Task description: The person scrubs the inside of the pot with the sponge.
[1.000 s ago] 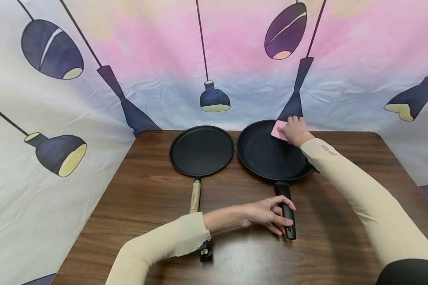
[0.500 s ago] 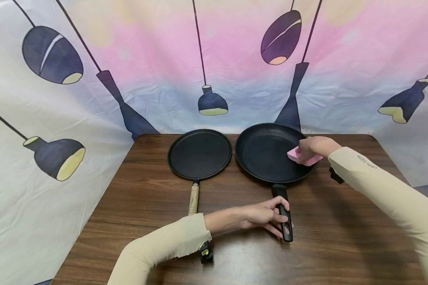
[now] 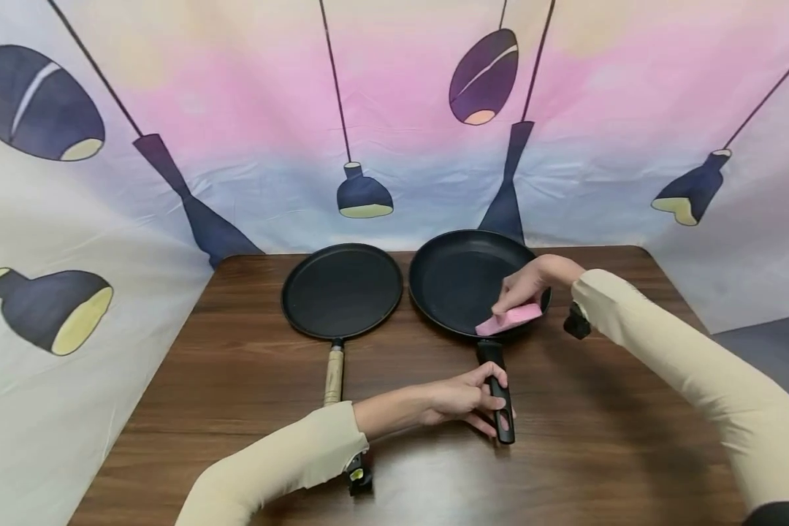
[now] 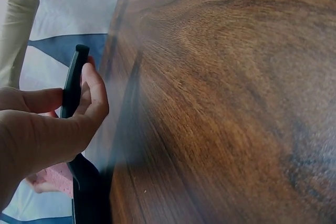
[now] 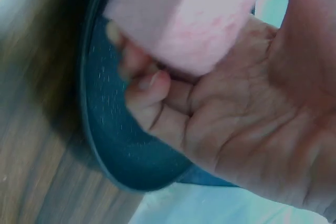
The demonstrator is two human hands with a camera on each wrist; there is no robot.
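My left hand [image 3: 463, 398] grips the black handle [image 3: 503, 413] of a deep frying pan [image 3: 456, 281]; in the left wrist view thumb and fingers pinch that handle from both sides. A pink sponge [image 3: 509, 320] is in my right hand [image 3: 529, 283], at the pan's near inner edge just above where the handle joins. Seen from the right wrist, the sponge [image 5: 184, 19] lies between thumb and curled fingers, with the dark pan wall behind it. To the left lies a flat black griddle pan [image 3: 342, 291] with a pale wooden handle [image 3: 334, 376], its end hidden behind my left forearm.
Both pans lie on a brown wooden table [image 3: 237, 365] near its back edge, their rims close together. Behind the table hangs a cloth backdrop [image 3: 269, 161] printed with lamps. A small black wrist camera [image 3: 359, 475] hangs under my left sleeve.
My right hand has wiped the sponge from the pan's far right side, around the right side, to the near edge by the handle. My left hand stays on the handle. The head view has shifted slightly.
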